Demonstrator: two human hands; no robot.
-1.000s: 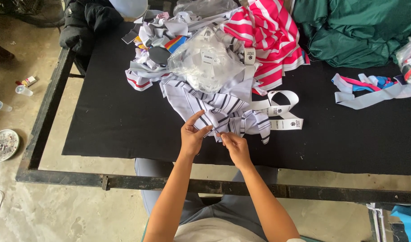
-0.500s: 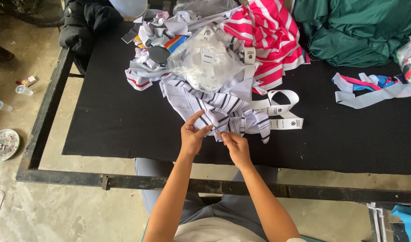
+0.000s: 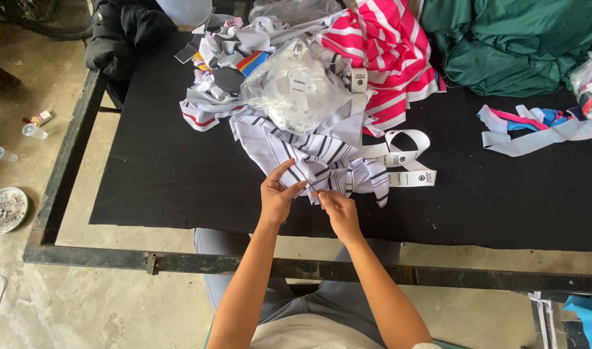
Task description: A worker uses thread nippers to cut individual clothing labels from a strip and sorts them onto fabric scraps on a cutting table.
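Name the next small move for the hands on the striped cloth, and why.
Probably draw the pinched edge toward the table's near side. Both the left hand and right hand pinch the striped cloth at its near tip, while the rest lies bunched under the plastic bag.

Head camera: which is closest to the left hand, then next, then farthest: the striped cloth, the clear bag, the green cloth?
From the left hand:
1. Striped cloth, touching its fingers.
2. Clear bag, farther up the table.
3. Green cloth, far top right corner.
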